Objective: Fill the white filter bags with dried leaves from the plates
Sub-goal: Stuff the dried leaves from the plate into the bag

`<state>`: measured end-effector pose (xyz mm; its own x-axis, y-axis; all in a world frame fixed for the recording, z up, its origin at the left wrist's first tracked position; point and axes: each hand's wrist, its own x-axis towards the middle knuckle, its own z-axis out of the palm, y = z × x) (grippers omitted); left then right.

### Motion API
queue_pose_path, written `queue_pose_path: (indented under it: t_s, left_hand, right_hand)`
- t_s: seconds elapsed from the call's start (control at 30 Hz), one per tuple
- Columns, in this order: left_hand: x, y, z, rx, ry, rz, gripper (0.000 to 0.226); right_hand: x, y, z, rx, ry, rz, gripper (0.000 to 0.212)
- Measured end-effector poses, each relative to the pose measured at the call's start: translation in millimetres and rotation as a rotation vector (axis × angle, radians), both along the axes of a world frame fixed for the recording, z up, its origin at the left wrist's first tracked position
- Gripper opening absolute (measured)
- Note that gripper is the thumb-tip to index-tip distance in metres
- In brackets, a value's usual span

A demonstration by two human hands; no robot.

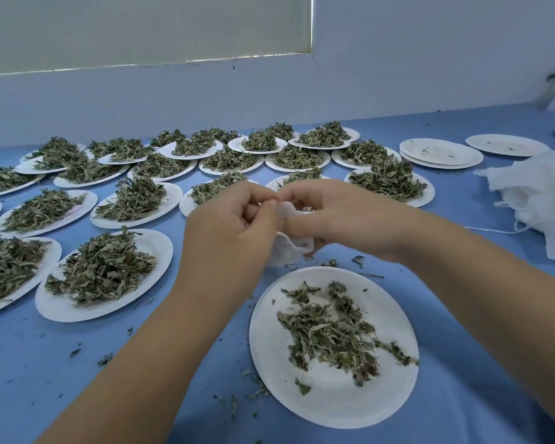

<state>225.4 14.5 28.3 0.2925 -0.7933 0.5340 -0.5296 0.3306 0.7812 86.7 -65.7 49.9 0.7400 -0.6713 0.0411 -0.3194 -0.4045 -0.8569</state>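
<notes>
Across the left half of the frame, heaped plates [61,307] of dried leaves [103,270] crowd the blue tablecloth [45,363] in rows. Centre frame now: the left hand [231,229] has its fingers curled in, pinching the top edge of a white filter bag [290,248], and the right hand [343,216] meets it, pinching that same edge. The bag sits between both hands, just past the far rim of the near plate [269,341], which carries a thin scatter of leaves [330,328]. Upper right, nearly bare plates [442,152] sit stacked. At the right edge lies a loose heap of filter bags [539,193].
</notes>
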Motion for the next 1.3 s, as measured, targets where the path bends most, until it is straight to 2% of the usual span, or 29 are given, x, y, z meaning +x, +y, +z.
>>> queue_pose_path:
  t_s: [0.07,0.17,0.23,0.3,0.37,0.5,0.63,0.7,0.87,1.0,1.17,1.3]
  left_hand:
    - [2.9,-1.3,0.0,0.002,0.011,0.020,0.020]
    - [6.0,-2.4,0.2,-0.009,0.006,0.048,0.023]
    - [8.6,-3.0,0.9,-0.024,-0.010,0.073,0.023]
    - [12.1,-4.4,0.6,-0.031,-0.001,0.092,0.022]
    - [14.1,-6.3,-0.4,-0.029,-0.005,0.110,0.022]
    - [11.3,-7.1,-2.6,-0.020,-0.057,0.111,0.020]
    - [10.4,-6.5,-3.5,-0.019,-0.092,0.100,0.019]
    - [11.3,-7.3,-4.2,-0.026,-0.086,0.100,0.018]
    - [12.5,-6.9,-4.6,-0.054,-0.126,0.097,0.019]
    - [15.1,-5.1,-4.2,-0.109,-0.168,0.102,0.019]
    - [17.8,-4.6,-3.4,-0.154,-0.256,0.159,0.014]
    - [18.1,-4.0,-3.2,-0.162,-0.303,0.165,0.014]
  right_hand:
    - [-9.8,-3.8,0.7,-0.008,-0.008,0.049,0.025]
    - [-23.2,-4.2,-0.8,-0.108,0.054,-0.011,0.042]
    - [-37.7,-1.0,0.5,-0.201,0.211,0.035,0.052]
    - [-52.3,4.0,4.5,-0.229,0.382,0.191,0.056]
    - [-59.5,10.5,5.7,-0.247,0.465,0.304,0.065]
    - [-48.0,20.7,-12.8,-0.378,0.498,0.388,0.076]
    - [-37.2,29.0,-34.0,-0.464,0.552,0.398,0.078]
    - [-36.3,31.6,-37.6,-0.484,0.536,0.375,0.074]
    - [-32.6,35.8,-40.7,-0.538,0.438,0.335,0.043]
    - [-29.9,38.2,-42.6,-0.560,0.364,0.306,0.029]
    - [-34.3,42.6,-36.1,-0.556,0.341,0.334,0.021]
    - [-39.2,40.6,-28.6,-0.414,0.281,0.329,0.019]
